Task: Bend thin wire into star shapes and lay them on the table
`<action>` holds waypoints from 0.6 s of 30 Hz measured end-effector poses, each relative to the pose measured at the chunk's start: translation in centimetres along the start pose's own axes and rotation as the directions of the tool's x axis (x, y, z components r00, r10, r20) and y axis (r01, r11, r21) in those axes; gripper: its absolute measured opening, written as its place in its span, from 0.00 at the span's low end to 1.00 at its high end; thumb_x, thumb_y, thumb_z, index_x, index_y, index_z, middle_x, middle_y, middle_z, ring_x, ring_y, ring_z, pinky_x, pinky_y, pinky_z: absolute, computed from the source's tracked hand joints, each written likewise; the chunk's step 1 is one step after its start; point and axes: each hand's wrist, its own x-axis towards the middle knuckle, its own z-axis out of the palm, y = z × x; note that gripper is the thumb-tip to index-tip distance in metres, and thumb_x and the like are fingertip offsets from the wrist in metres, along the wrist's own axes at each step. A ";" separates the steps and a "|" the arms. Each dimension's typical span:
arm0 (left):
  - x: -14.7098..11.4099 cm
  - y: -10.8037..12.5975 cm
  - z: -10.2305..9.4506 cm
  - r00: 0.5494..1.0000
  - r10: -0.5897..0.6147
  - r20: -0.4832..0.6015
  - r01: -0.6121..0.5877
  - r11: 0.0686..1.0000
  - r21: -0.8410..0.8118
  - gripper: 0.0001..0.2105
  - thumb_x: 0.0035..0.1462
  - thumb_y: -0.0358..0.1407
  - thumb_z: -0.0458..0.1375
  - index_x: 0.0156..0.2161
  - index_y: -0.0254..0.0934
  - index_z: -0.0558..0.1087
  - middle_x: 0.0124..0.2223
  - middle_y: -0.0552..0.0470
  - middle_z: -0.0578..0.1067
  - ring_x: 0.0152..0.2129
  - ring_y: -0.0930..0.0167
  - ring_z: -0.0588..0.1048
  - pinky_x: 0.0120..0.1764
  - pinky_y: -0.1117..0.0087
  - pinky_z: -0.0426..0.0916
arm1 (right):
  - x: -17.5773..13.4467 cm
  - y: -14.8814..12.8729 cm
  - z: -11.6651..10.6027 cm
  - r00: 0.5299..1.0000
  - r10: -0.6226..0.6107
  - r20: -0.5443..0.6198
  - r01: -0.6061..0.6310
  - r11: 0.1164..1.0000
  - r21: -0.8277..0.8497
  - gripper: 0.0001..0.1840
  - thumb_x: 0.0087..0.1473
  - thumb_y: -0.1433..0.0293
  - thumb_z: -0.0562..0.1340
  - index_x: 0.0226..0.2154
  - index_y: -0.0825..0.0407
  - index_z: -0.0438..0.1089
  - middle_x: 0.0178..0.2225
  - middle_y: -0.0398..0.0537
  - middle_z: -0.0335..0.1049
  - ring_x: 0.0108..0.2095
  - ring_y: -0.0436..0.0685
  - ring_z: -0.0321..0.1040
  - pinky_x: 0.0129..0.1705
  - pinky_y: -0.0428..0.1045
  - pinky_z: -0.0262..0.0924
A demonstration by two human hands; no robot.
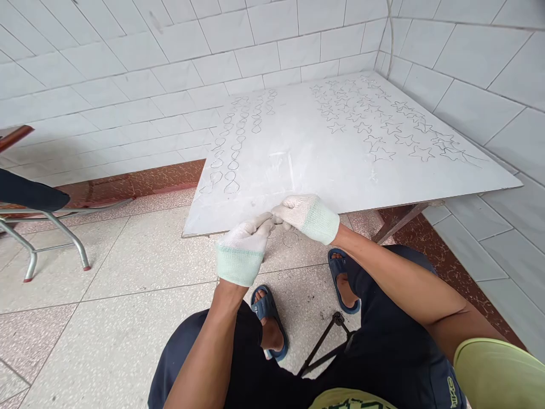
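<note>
Both hands wear white knit gloves with pale green cuffs and meet at the near edge of a white board point(336, 176). My left hand point(246, 241) is closed, its thumb and forefinger pinched together. Against its fingertips, my right hand point(304, 215) is closed in a pinch too. Between them seems to be a thin wire, mostly hidden by the fingers; a faint curved piece of wire point(291, 245) shows just below. Several wire figure-eight shapes point(232, 186) lie in rows on the board's left part. Wire star shapes point(382, 154) are spread over its right part.
White tiled walls point(272, 23) close in behind and to the right of the board. A support leg point(402, 221) stands under it. At the left is a metal-legged stool point(63, 230). My slippered feet point(270, 324) are on the speckled floor below, near a dark folding frame point(323, 343).
</note>
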 end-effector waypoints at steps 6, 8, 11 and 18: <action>-0.1 -0.1 -0.6 0.961 0.278 0.004 -0.260 0.895 0.363 0.14 0.66 0.43 0.63 0.52 0.49 0.86 0.46 0.49 0.86 0.44 0.61 0.81 0.50 0.65 0.72 | 0.1 0.2 0.1 0.997 -0.060 -0.048 0.050 0.980 -0.192 0.25 0.67 0.61 0.60 0.19 0.51 0.65 0.21 0.42 0.68 0.28 0.51 0.66 0.33 0.48 0.54; -0.4 0.1 -0.8 0.938 0.343 0.052 -0.310 0.762 0.569 0.15 0.69 0.41 0.59 0.56 0.49 0.84 0.39 0.47 0.84 0.39 0.62 0.80 0.44 0.65 0.71 | 0.1 0.3 0.1 0.997 -0.074 -0.036 0.065 0.979 -0.195 0.23 0.69 0.62 0.57 0.23 0.51 0.68 0.24 0.42 0.70 0.28 0.50 0.66 0.34 0.48 0.54; -0.7 0.9 -1.2 0.902 0.382 0.200 -0.385 0.507 0.771 0.18 0.72 0.39 0.54 0.59 0.48 0.82 0.33 0.47 0.81 0.36 0.61 0.79 0.40 0.65 0.69 | -0.1 0.6 0.0 0.978 -0.202 0.053 0.208 0.920 -0.333 0.18 0.71 0.66 0.55 0.31 0.52 0.73 0.29 0.43 0.73 0.31 0.51 0.67 0.35 0.48 0.53; -1.0 3.0 -2.3 0.825 0.305 0.476 -0.538 0.166 0.827 0.21 0.68 0.27 0.50 0.55 0.43 0.81 0.32 0.43 0.79 0.34 0.57 0.79 0.35 0.61 0.67 | -1.1 0.1 0.3 0.909 -0.329 0.257 0.414 0.632 -0.655 0.14 0.70 0.75 0.55 0.43 0.55 0.77 0.38 0.50 0.75 0.35 0.55 0.65 0.36 0.51 0.48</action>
